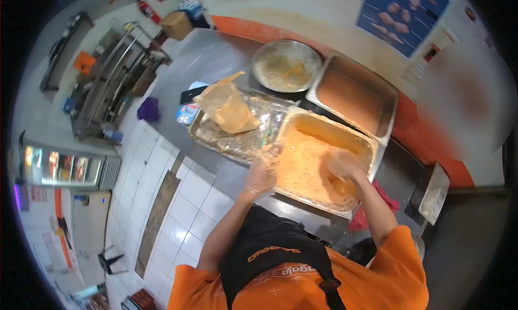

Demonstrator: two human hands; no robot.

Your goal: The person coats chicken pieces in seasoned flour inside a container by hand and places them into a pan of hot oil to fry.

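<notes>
A deep metal pan (330, 205) holds orange-tinted flour (302, 162), heaped unevenly. My right hand (342, 164) is over the flour at the pan's right side, blurred by motion, so its fingers do not show clearly. At the pan's left rim is my left hand (261, 175), pointing away from me. Pale, lumpy coating covers its finger area, and I cannot make out whether a piece is held there. Left of the pan, a coated plastic bag (229, 113) stands on a metal tray (216, 140) lined with crumpled clear plastic.
Behind the pan are a round metal bowl (261, 75) with wet residue and a second deep pan (350, 97) of reddish-brown contents. A phone (191, 95) lies left of the tray. A pink cloth (364, 218) is by the pan's right corner. Another person (467, 100) stands at right.
</notes>
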